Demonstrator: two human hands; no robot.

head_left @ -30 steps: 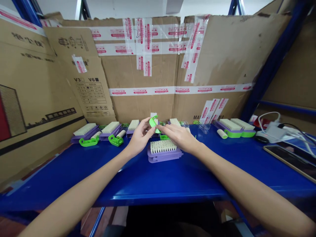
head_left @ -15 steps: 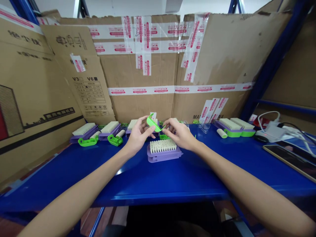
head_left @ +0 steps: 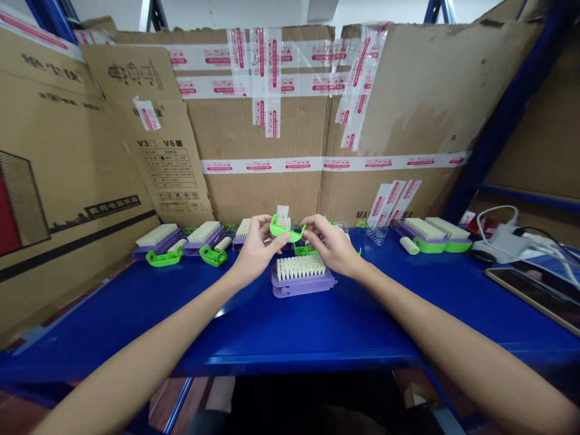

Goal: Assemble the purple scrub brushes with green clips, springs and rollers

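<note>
Green plastic handle (head_left: 286, 229) is held in the air between both hands, just above the far edge of a purple bristle brush (head_left: 302, 275) that lies bristles-up on the blue worktop (head_left: 290, 326). The left hand (head_left: 256, 251) has its grip pinching the handle's left end, and the right hand (head_left: 333, 244) has its grip pinching the right end. More brushes (head_left: 158, 237) stand in a row at the rear left against cardboard boxes (head_left: 254, 187). A phone (head_left: 534, 293) lies far right.

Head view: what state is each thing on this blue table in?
green handle, held in the air between both hands.
left hand, closed on the handle's left end.
right hand, pinching its right end.
purple brush, lying bristles up below the hands.
phone, flat, screen dark.
</note>
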